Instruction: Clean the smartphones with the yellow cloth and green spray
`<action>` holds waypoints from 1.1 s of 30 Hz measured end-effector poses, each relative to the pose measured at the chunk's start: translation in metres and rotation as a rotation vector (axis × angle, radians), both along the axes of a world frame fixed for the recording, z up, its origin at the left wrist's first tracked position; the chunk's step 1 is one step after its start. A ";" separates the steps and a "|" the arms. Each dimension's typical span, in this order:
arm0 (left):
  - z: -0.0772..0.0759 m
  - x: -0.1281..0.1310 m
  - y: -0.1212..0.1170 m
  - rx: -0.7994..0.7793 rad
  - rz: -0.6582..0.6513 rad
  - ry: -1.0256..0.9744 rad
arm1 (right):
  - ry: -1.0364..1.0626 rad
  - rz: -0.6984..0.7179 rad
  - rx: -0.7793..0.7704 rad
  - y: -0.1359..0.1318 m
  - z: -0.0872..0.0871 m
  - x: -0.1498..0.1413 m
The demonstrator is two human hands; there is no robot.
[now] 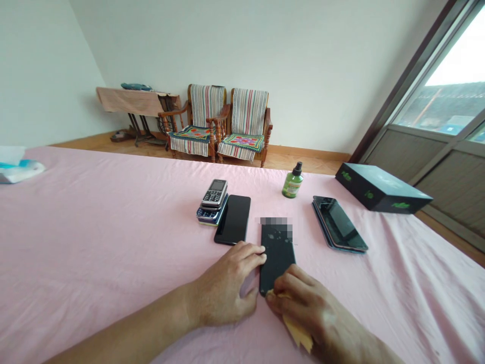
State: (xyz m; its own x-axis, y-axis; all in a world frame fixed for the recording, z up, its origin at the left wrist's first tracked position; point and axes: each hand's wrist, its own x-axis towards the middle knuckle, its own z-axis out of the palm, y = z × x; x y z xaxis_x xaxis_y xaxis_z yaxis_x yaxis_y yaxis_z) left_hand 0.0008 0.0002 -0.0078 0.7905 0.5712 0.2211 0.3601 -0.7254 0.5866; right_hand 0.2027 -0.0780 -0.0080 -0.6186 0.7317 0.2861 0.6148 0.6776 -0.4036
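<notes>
A dark smartphone (pixel 278 258) lies flat on the pink cloth, with wet-looking spots on the upper part of its face. Against its left edge rest the fingertips of my left hand (pixel 229 288), the fingers stretched out and the thumb apart. My right hand (pixel 306 303) is closed around a crumpled yellow cloth (pixel 297 331) and presses it at the phone's lower right end, covering that corner. Just left of this phone lies another black smartphone (pixel 234 220). Beside that one is a stack of small phones, a silver keypad phone (pixel 215 193) on top.
A green spray bottle (pixel 293 181) stands beyond the phone. To the right lie stacked tablet-like devices (pixel 340 225) and a black box (pixel 382 187). A tissue pack (pixel 18 169) sits at far left on the pink cloth (pixel 113 242). Two wooden armchairs (pixel 245 108) stand by the wall.
</notes>
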 end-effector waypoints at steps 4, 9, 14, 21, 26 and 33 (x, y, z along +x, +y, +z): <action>0.000 -0.001 0.001 0.003 -0.005 0.006 | 0.008 -0.011 -0.018 -0.001 -0.001 0.006; -0.002 0.000 0.001 0.063 -0.012 0.018 | -0.034 0.023 0.025 0.005 -0.001 -0.009; -0.003 0.000 0.001 0.088 -0.009 0.034 | -0.035 0.020 -0.005 0.001 0.000 0.002; -0.005 0.001 0.001 0.097 -0.002 0.048 | 0.040 0.008 0.026 0.002 -0.003 0.001; -0.005 0.000 0.001 0.093 -0.001 0.059 | 0.122 -0.026 0.013 0.002 0.000 0.004; -0.004 -0.002 0.001 0.083 -0.001 0.071 | 0.152 -0.249 0.015 0.008 -0.003 0.044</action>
